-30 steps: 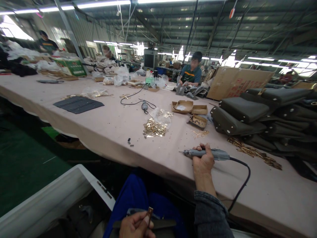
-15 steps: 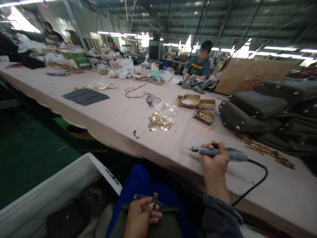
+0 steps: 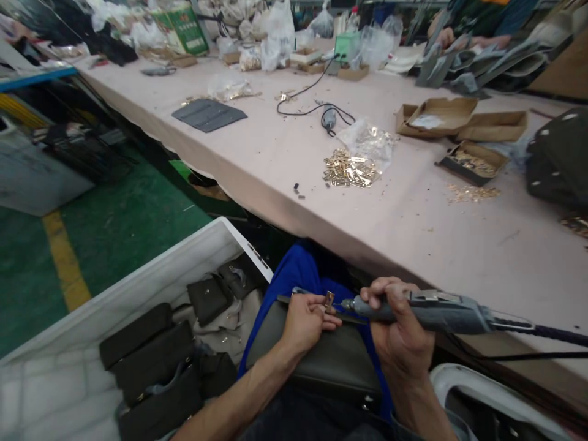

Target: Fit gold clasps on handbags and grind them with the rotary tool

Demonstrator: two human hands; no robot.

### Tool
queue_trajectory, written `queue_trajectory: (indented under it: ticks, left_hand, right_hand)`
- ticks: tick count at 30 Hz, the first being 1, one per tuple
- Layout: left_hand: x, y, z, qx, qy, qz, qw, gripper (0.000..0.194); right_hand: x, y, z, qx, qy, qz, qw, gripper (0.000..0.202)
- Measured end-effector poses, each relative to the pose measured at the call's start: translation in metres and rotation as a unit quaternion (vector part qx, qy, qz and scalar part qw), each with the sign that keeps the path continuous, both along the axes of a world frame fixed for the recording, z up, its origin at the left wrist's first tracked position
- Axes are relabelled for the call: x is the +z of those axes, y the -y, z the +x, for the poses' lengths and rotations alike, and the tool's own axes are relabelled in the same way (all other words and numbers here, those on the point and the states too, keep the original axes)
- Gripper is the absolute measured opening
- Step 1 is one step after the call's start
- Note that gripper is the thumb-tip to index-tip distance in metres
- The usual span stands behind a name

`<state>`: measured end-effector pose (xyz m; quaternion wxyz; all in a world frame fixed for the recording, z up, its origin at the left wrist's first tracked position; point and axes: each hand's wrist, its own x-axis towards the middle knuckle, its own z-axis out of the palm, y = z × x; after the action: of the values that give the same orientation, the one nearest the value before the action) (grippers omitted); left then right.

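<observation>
My right hand [image 3: 399, 318] is wrapped round a grey electric screwdriver [image 3: 445, 311], its thin bit pointing left. The bit's tip is at or very near a small gold metal plate [image 3: 329, 299]; whether they touch I cannot tell. My left hand [image 3: 307, 321] pinches that plate between thumb and fingers. Beneath both hands a dark olive bag [image 3: 340, 361] lies across my lap, over blue cloth [image 3: 301, 266]. What the left fingertips cover at the bag's edge is hidden.
A white bin [image 3: 151, 275] with several dark bags stands at my left. On the table [image 3: 275, 165] lie a pile of gold fittings [image 3: 350, 168], small cardboard boxes [image 3: 471, 162], a dark flat panel [image 3: 209, 114] and a cable [image 3: 298, 114]. A co-worker's hands [image 3: 443, 33] show across the table.
My right hand has brought the electric screwdriver down from over the table to the gold plate at my left hand. The view has tilted downward and shows more of the bin.
</observation>
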<state>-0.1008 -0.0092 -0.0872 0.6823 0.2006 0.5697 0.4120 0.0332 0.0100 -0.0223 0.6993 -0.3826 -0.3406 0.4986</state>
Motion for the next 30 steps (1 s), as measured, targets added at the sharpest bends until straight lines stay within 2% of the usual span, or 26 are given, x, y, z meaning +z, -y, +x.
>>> queue_trajectory:
  ticks: [8,17,23,27,30]
  left_hand:
    - [-0.001,0.001,-0.001,0.001,0.001,0.001,1.000,0.021]
    - [-0.001,-0.001,-0.002,-0.018,-0.008,-0.005,1.000,0.026]
    - [-0.003,0.001,-0.002,-0.014,0.007,0.002,1.000,0.018]
    - [0.005,0.000,-0.006,-0.021,0.000,0.028,0.999,0.011]
    - [0.006,0.001,-0.011,-0.025,-0.040,0.056,0.997,0.024]
  right_hand:
    - [-0.017,0.001,-0.011,0.031,0.037,0.016,0.999,0.012]
    - [-0.019,0.003,-0.020,0.046,0.068,0.018,0.996,0.014]
    - [-0.024,0.007,-0.023,0.047,0.154,0.051,0.986,0.013]
    - [-0.019,0.008,-0.024,0.103,0.239,0.066,0.963,0.013]
    - [-0.014,0.005,-0.026,0.156,0.283,0.062,0.944,0.016]
